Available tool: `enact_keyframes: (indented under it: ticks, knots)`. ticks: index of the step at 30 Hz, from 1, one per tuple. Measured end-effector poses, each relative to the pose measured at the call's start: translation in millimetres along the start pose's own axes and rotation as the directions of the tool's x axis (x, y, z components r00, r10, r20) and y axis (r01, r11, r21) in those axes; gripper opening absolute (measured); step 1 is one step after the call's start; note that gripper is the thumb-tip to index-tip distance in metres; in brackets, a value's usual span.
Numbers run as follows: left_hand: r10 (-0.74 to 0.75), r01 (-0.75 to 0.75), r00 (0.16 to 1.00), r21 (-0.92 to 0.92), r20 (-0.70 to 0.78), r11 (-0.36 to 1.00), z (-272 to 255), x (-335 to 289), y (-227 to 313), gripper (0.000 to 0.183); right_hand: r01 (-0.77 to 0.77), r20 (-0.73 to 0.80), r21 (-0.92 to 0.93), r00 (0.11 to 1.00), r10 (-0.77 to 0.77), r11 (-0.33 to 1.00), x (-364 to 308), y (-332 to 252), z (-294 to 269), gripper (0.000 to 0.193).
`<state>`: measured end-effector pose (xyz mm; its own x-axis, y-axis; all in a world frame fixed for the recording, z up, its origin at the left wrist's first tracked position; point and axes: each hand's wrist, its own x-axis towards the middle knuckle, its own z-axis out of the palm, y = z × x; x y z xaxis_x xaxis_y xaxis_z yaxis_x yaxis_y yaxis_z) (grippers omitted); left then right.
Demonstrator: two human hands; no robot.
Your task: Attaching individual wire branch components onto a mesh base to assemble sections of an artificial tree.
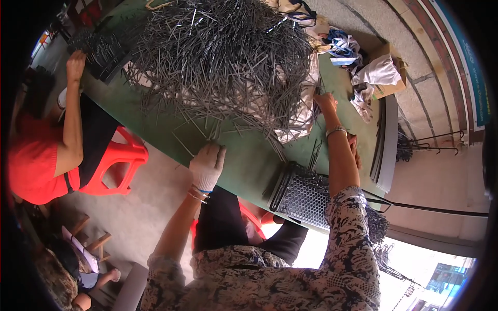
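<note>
A large heap of thin dark metal strips lies on pale sacking on the green table. My left hand, in a white glove, is closed at the near table edge, just below some loose strips; what it holds, if anything, is hidden. My right hand, bare, reaches to the right border of the heap with its fingers drawn together beside the sacking. Whatever those fingers pinch is too small to make out. Left of my right forearm stands a black perforated basket, with a few strips lying just beyond it.
At the left a person in a red top has a hand by a dark rack near a red stool. A cardboard box with white cloth stands at the far right. Long grey strips line the table's right edge.
</note>
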<state>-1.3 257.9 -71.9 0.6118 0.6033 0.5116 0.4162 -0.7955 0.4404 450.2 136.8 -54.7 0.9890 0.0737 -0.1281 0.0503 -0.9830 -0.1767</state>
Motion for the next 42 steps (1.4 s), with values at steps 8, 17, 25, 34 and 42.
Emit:
enact_keyframes:
  ticks: [8,17,25,34,42]
  knots:
    - [-0.054,0.055,0.996,-0.007,0.069,0.998,-7,-2,-4,0.021,0.374,0.149,-0.044,0.919,-0.365,0.926,-11,-11,-15,0.074]
    - [-0.072,0.071,0.995,0.014,0.076,0.997,-7,0,4,0.021,0.296,0.097,-0.039,0.952,-0.291,0.955,17,12,5,0.067]
    - [-0.065,0.065,0.997,0.015,0.040,0.998,-12,2,-1,0.021,0.151,0.144,-0.008,0.978,-0.148,0.989,0,-14,-6,0.051]
    - [-0.061,0.061,0.997,-0.015,0.040,0.998,-4,3,6,0.021,0.084,0.045,-0.136,0.996,-0.079,0.987,-6,-13,-7,0.055]
    - [-0.040,0.039,0.999,0.006,0.020,0.999,-4,0,0,0.020,0.105,0.228,-0.001,0.968,-0.102,0.994,-16,-7,-20,0.050]
